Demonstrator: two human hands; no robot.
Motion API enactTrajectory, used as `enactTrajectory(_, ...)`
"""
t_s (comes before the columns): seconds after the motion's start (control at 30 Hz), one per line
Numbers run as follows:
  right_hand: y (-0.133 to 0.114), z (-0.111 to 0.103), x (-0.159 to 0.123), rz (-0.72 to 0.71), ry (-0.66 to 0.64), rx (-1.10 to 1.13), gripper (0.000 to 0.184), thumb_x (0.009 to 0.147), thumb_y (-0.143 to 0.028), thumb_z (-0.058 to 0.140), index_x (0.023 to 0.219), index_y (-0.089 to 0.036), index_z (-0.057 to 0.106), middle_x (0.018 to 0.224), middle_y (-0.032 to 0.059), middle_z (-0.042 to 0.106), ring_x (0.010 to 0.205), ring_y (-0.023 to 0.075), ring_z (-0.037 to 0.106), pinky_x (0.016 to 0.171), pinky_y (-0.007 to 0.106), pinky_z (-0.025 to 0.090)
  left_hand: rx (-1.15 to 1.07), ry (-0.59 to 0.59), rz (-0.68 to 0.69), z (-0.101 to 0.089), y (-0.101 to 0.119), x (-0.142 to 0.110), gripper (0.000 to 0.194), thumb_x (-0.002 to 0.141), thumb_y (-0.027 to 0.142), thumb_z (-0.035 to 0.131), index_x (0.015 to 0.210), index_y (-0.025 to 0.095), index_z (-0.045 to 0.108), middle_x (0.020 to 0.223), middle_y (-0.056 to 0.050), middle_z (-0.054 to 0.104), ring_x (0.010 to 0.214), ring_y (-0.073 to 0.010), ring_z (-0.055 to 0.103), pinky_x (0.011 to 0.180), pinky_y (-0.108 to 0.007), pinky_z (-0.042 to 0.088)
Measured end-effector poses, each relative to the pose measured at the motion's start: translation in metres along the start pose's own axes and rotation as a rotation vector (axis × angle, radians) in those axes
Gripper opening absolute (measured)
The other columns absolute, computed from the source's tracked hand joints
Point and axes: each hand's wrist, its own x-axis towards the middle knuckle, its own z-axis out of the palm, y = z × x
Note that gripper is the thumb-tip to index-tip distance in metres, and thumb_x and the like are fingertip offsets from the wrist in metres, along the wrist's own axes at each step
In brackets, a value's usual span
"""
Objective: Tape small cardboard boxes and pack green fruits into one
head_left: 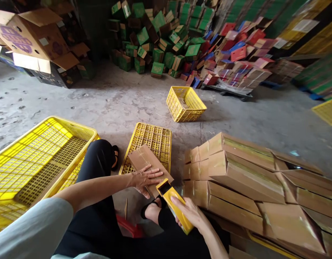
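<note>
A flat, narrow cardboard carton (pixel 151 166) lies slantwise over an upturned yellow plastic crate (pixel 152 135) between my legs. My left hand (pixel 147 178) rests on the carton with its fingers spread. Just to the right, my right hand (pixel 188 212) is wrapped around a yellow hand tool (pixel 173 201). A dark opening shows at the tool's front end, which is close to the carton's near corner and my left fingertips. Whether the tool touches the carton I cannot tell, nor exactly what kind of tool it is.
Cardboard cartons (pixel 247 176) are stacked at my right. A large yellow crate (pixel 51 158) stands at my left, a smaller one (pixel 186 104) ahead. Green boxes (pixel 157 46) and red and blue boxes (pixel 238 54) are heaped farther back. Opened cartons (pixel 39 39) stand far left.
</note>
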Motion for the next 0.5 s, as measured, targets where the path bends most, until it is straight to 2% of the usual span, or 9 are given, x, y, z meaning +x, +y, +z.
enactTrajectory(0.17, 0.012, -0.005, -0.011, 0.01, 0.054, 0.002, 0.062, 0.091, -0.08, 0.056, 0.094, -0.018, 0.065, 0.059, 0.0058, 0.074, 0.052, 0.02, 0.073, 0.052, 0.025, 0.057, -0.031, -0.017, -0.015, -0.002, 0.003, 0.002, 0.11, 0.087, 0.073, 0.067, 0.172, 0.028, 0.015, 0.179, -0.011, 0.01, 0.165, -0.039, 0.014, 0.129, -0.059, 0.017)
enactTrajectory(0.27, 0.015, -0.007, -0.012, 0.015, 0.069, 0.0, 0.061, 0.089, -0.079, 0.06, 0.094, -0.018, 0.064, 0.059, 0.0058, 0.073, 0.051, 0.0204, 0.073, 0.049, 0.025, 0.056, 0.0, -0.005, -0.041, 0.0, 0.013, 0.003, 0.109, 0.086, 0.072, 0.069, 0.172, 0.029, 0.017, 0.178, -0.014, 0.006, 0.164, -0.0426, 0.014, 0.128, -0.066, 0.014)
enactTrajectory(0.37, 0.016, -0.007, -0.009, 0.014, 0.057, 0.011, 0.062, 0.088, -0.08, 0.061, 0.094, -0.018, 0.064, 0.059, 0.0059, 0.073, 0.051, 0.0199, 0.072, 0.049, 0.024, 0.056, 0.061, 0.034, -0.077, 0.004, 0.025, 0.005, 0.103, 0.086, 0.071, 0.069, 0.17, 0.03, 0.025, 0.178, -0.017, 0.006, 0.163, -0.0484, 0.012, 0.124, -0.075, 0.01)
enactTrajectory(0.43, 0.019, -0.007, -0.007, 0.006, 0.049, 0.015, 0.063, 0.088, -0.08, 0.06, 0.096, -0.018, 0.064, 0.059, 0.0061, 0.074, 0.051, 0.0198, 0.072, 0.049, 0.024, 0.056, 0.073, 0.044, -0.03, 0.006, 0.03, 0.006, 0.101, 0.09, 0.071, 0.065, 0.171, 0.025, 0.024, 0.177, -0.017, 0.01, 0.163, -0.0466, 0.012, 0.127, -0.071, 0.008)
enactTrajectory(0.5, 0.022, -0.007, -0.005, 0.007, 0.049, 0.011, 0.064, 0.088, -0.08, 0.061, 0.097, -0.017, 0.064, 0.058, 0.0059, 0.073, 0.05, 0.02, 0.072, 0.048, 0.024, 0.055, 0.053, 0.028, 0.046, 0.006, 0.029, 0.008, 0.1, 0.095, 0.07, 0.057, 0.172, 0.02, 0.017, 0.177, -0.015, 0.015, 0.164, -0.0404, 0.014, 0.131, -0.063, 0.009)
